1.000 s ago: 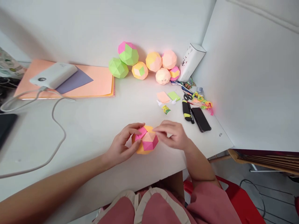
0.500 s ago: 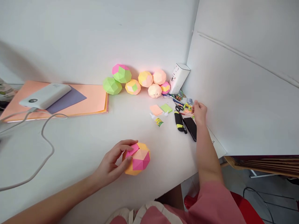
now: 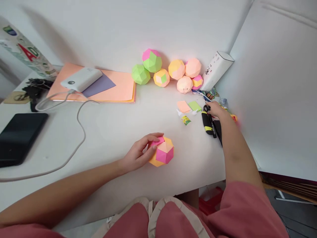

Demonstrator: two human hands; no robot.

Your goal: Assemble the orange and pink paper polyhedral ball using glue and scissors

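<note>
My left hand (image 3: 141, 152) holds a faceted paper ball (image 3: 165, 154) in pink, orange and peach against the tabletop, thumb and fingers over its left side. A pink flap on the ball's top lies under my fingers. To the right, my right hand (image 3: 216, 109) has its fingers closed at the black handles of a pair of scissors (image 3: 206, 108). Just below lie a black-and-yellow cutter (image 3: 207, 123), a black marker (image 3: 212, 127) and a dark phone (image 3: 218, 129), partly covered by my forearm. A small glue bottle (image 3: 185, 119) lies left of them.
Several finished paper balls (image 3: 141, 74) line the wall, beside a white box (image 3: 218, 71). Peach (image 3: 183, 106) and green paper squares (image 3: 194, 106) lie near the glue. At left are a power bank (image 3: 81, 79) on paper sheets (image 3: 121, 86), a cable (image 3: 84, 132) and a black tablet (image 3: 22, 138).
My right hand has moved from the small items by the right wall down and left to the scissors. My left hand still holds the ball. The view has turned left.
</note>
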